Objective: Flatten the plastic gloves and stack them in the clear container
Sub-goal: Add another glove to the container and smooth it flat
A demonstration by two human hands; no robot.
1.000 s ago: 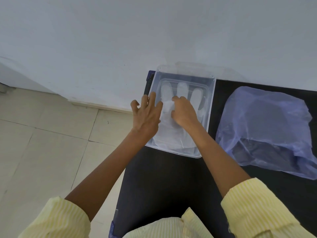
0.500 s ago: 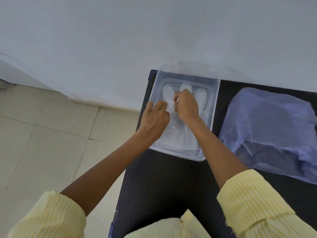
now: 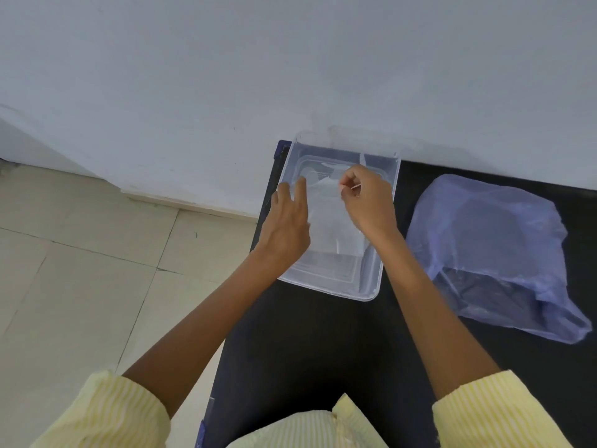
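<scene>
Hands reach out from my yellow striped sleeves over the black surface to the clear container. At the container's left wall lies my left hand, its fingers fairly straight and a little spread. The tips rest at the left edge of the plastic glove, and this hand grips nothing that I can see. Further into the container, toward its far right, my right hand has its fingers curled, thumb and forefinger pinching a bit of the glove's film.

The glove lies inside the container with its long axis running from the near rim to the far rim. The squared cuff end seems to sit toward the near rim, and the finger end lies past my knuckles. I judge the smoothing stroke has to travel away from me along that axis. The right hand, with film in its pinch, is the better placed for it.

Counted: two hands, one container, and one blue plastic bag just right of the container. The gloves form a pale stack whose layers are too sheer to count. Right behind the container stands the wall.
</scene>
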